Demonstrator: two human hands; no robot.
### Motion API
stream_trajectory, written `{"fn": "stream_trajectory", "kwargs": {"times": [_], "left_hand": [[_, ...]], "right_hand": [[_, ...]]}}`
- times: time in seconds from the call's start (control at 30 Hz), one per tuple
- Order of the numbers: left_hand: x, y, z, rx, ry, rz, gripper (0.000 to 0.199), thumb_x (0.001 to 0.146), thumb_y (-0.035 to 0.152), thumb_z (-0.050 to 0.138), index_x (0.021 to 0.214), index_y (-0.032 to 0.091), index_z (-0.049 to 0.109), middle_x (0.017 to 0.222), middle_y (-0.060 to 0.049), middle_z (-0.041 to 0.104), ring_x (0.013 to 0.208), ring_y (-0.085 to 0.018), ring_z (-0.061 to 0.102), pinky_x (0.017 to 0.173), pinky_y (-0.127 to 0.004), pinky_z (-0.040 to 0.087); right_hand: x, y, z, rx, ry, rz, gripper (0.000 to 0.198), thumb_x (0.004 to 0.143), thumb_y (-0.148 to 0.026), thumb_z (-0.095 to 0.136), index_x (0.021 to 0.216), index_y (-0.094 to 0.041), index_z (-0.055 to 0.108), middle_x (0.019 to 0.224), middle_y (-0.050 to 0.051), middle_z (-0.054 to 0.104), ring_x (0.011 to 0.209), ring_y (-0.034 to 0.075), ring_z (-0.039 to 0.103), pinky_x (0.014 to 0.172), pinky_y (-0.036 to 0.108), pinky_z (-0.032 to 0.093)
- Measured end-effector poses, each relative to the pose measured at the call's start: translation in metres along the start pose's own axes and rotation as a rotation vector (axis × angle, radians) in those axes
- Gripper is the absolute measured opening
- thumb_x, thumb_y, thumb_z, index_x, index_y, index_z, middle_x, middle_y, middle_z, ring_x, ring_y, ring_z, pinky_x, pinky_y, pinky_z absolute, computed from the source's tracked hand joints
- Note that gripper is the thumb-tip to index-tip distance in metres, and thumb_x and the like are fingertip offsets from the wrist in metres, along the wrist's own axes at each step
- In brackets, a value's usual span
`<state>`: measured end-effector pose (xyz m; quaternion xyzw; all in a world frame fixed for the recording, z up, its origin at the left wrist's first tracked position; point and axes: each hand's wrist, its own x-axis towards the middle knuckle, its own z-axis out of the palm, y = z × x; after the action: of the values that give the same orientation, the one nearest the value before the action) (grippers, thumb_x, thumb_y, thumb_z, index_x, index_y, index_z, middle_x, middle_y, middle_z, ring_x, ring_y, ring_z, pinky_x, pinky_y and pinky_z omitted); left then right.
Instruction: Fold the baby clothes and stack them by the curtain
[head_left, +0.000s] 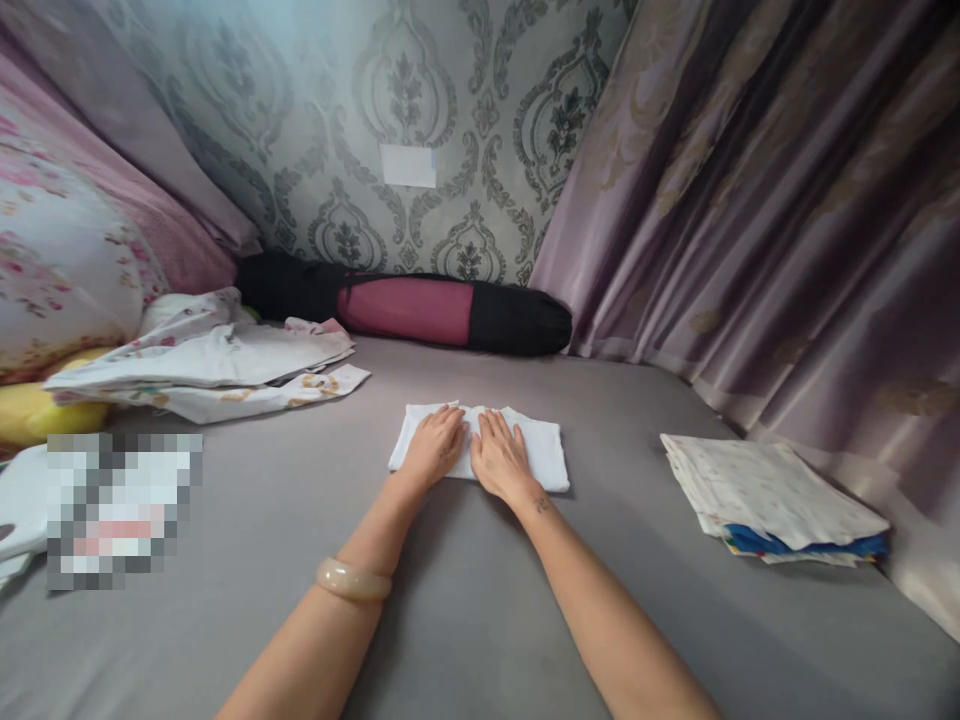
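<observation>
A white folded garment lies flat on the grey bedsheet in front of me. My left hand rests palm down on its left half, fingers stretched out and pointing away from me. On the right of the middle, my right hand also lies flat on the cloth with its fingers extended. The two hands are close together but apart at the fingertips. They hide the central part of the garment. A pale bangle sits on my left forearm.
Folded clothes are stacked at the right. Loose printed clothes lie back left, near a floral pillow and a yellow item. A long black and maroon bag lies along the wall. Curtains hang at right.
</observation>
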<state>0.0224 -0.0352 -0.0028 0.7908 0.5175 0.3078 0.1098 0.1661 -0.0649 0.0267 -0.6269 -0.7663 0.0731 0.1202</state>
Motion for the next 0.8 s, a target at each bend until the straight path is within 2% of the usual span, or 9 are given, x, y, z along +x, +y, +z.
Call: {"fn": "stream_trajectory", "kwargs": {"times": [0.1,0.2,0.47,0.7,0.8], "left_hand": [[-0.002,0.004,0.004,0.072,-0.106,-0.04,0.038,0.095,0.031,0.039,0.128,0.02,0.054,0.14,-0.014,0.053,0.137,-0.028,0.039,0.113,-0.049,0.027],[-0.003,0.005,0.006,0.095,-0.155,-0.057,0.039,0.096,0.031,0.038,0.13,0.02,0.053,0.143,-0.013,0.051,0.138,-0.028,0.037,0.114,-0.05,0.024],[-0.002,0.006,0.003,0.111,-0.161,-0.049,0.041,0.096,0.032,0.035,0.131,0.021,0.052,0.143,-0.014,0.05,0.138,-0.027,0.038,0.113,-0.049,0.025],[-0.002,0.008,0.0,0.083,-0.09,-0.021,0.04,0.096,0.034,0.036,0.129,0.022,0.054,0.143,-0.014,0.051,0.137,-0.027,0.039,0.113,-0.048,0.025],[-0.003,0.01,-0.001,0.106,-0.103,-0.02,0.041,0.096,0.034,0.036,0.13,0.021,0.054,0.144,-0.014,0.049,0.138,-0.028,0.038,0.113,-0.049,0.024]], "right_hand": [[0.0,0.002,0.005,0.0,0.016,-0.006,0.054,0.098,-0.029,0.025,0.146,-0.009,0.037,0.154,0.011,0.033,0.145,0.023,0.021,0.117,0.045,0.013],[0.001,0.003,0.009,-0.002,0.03,-0.008,0.053,0.098,-0.029,0.026,0.146,-0.01,0.038,0.154,0.01,0.034,0.144,0.022,0.022,0.117,0.045,0.013],[-0.001,0.006,0.004,0.051,0.013,-0.002,0.054,0.099,-0.031,0.024,0.148,-0.011,0.035,0.155,0.009,0.032,0.145,0.022,0.021,0.117,0.044,0.013],[-0.006,0.023,-0.006,0.032,0.035,0.116,0.054,0.098,-0.029,0.025,0.147,-0.009,0.034,0.156,0.011,0.029,0.146,0.023,0.019,0.118,0.045,0.01],[-0.006,0.028,-0.008,0.03,0.026,0.146,0.054,0.098,-0.03,0.025,0.148,-0.009,0.034,0.156,0.011,0.029,0.145,0.024,0.019,0.117,0.047,0.01]]}}
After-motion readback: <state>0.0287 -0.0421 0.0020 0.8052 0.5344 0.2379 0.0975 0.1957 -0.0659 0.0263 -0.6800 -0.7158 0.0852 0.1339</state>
